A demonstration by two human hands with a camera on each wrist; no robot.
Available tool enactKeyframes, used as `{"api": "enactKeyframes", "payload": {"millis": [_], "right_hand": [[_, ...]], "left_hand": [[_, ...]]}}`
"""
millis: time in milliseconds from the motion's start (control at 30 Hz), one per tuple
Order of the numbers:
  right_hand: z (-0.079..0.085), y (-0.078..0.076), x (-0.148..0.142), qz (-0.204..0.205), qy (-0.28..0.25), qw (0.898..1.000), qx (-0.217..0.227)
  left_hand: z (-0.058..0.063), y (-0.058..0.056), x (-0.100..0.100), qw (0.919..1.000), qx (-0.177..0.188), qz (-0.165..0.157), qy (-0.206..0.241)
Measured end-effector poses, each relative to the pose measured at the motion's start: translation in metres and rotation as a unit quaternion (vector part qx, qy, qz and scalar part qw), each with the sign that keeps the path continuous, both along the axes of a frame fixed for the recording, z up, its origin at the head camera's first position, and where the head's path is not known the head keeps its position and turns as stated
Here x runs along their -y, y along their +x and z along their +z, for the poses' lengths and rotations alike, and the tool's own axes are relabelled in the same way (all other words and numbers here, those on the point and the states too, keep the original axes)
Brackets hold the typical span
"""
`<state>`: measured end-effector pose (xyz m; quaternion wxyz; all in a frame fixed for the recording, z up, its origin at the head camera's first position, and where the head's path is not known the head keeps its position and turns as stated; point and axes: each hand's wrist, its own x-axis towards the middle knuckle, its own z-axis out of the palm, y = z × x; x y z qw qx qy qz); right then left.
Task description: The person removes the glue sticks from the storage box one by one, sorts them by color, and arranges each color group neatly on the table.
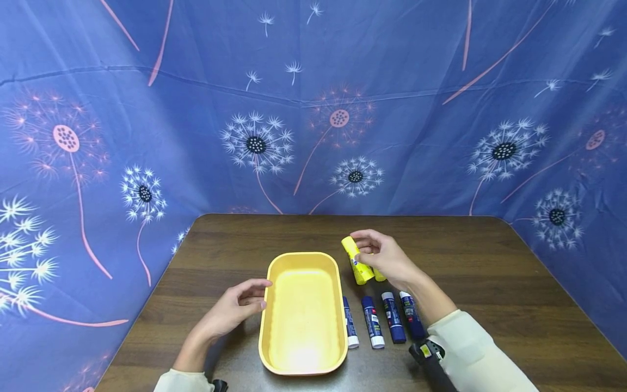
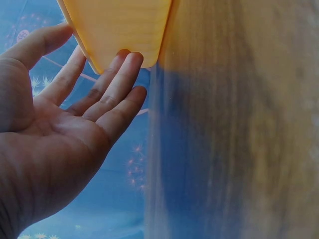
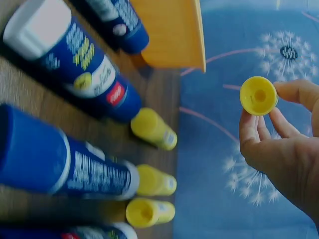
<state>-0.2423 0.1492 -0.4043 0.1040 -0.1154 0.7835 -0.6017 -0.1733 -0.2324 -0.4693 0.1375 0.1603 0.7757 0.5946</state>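
Note:
My right hand (image 1: 387, 261) pinches a yellow glue stick (image 1: 354, 253) between thumb and fingers, above the table beyond the blue glue sticks. In the right wrist view its hollow round end (image 3: 259, 95) faces the camera, raised off the table. Three more yellow glue sticks (image 3: 153, 130) are on the table; in the head view they are mostly hidden by the hand and the held stick. My left hand (image 1: 235, 307) touches the left rim of a yellow tray (image 1: 263, 326). In the left wrist view its fingers (image 2: 117, 89) extend loosely against the tray's side.
Several blue glue sticks with white ends (image 1: 373, 321) lie in a row right of the tray, the leftmost partly hidden behind its rim. The brown wooden table (image 1: 490, 283) extends to a blue dandelion-print cloth (image 1: 416, 136) behind.

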Motion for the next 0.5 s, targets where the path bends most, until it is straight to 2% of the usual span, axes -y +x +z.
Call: {"api": "enactKeyframes", "payload": {"millis": [267,500], "right_hand": [[0.000,-0.013,-0.031,-0.069,-0.003,0.998,0.007],[-0.018,-0.027,-0.063,-0.132,0.027,0.991,0.019]], "left_hand": [[0.001,0.000,-0.001,1.0000,-0.001,0.002,0.000],[0.000,0.001,-0.001,1.0000,-0.004,0.003,-0.005]]}}
